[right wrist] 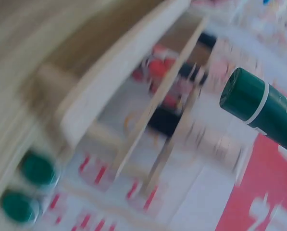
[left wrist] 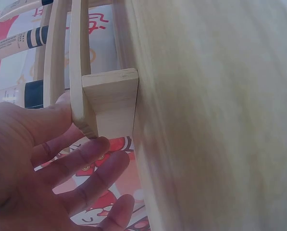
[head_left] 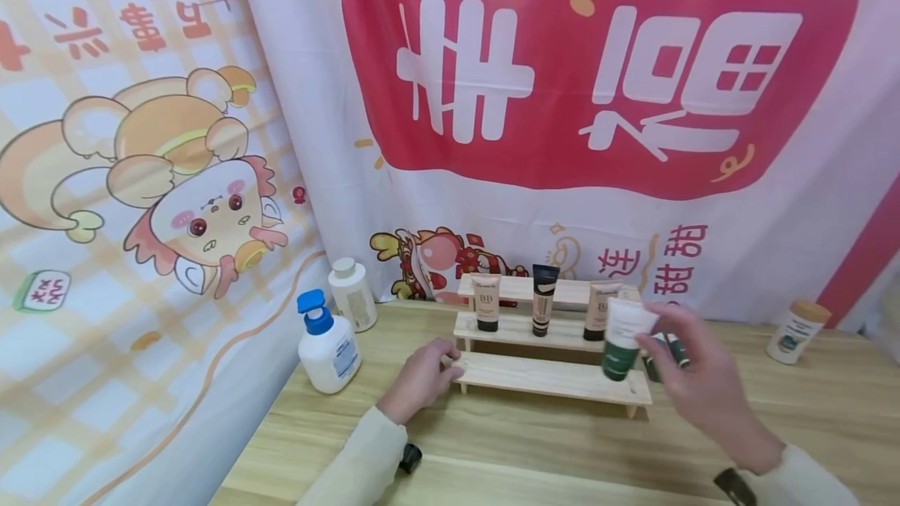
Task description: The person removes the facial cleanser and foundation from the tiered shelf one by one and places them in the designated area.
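Note:
A three-tier wooden display rack (head_left: 534,375) stands on the table. My left hand (head_left: 420,377) pinches the left end of its lowest board; in the left wrist view the thumb (left wrist: 54,115) lies on the board and the other fingers spread below. My right hand (head_left: 703,381) holds a white and green squeeze tube (head_left: 622,346) by its white upper end, green cap down, above the right part of the lowest board. On the middle tier stand a pink BB cream tube (head_left: 487,304), a black and beige tube (head_left: 543,304) and another pink tube (head_left: 596,318), partly hidden.
Two green-capped tubes (right wrist: 37,168) stand right of the rack. A white pump bottle (head_left: 329,354) with a blue top and a white bottle (head_left: 353,295) are at the left. Farther right is a white bottle with a tan cap (head_left: 797,333). Printed cloth (head_left: 302,100) hangs behind.

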